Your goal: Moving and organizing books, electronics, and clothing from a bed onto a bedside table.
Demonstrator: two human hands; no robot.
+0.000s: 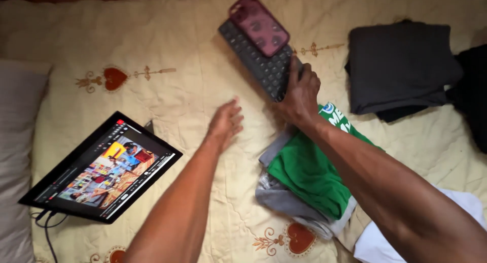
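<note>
Keyboard [261,60] end sits in right hand [300,96] grip; left hand [225,122] open, empty.

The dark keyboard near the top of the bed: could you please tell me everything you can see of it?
The keyboard is a slim dark grey slab with rows of small rounded keys, lying diagonally over the cream quilt. The right hand grips its lower end. A phone in a maroon case rests on its upper part. Whether it is lifted is unclear.

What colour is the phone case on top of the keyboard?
Dark maroon phone case, seen best in the head view.
</note>
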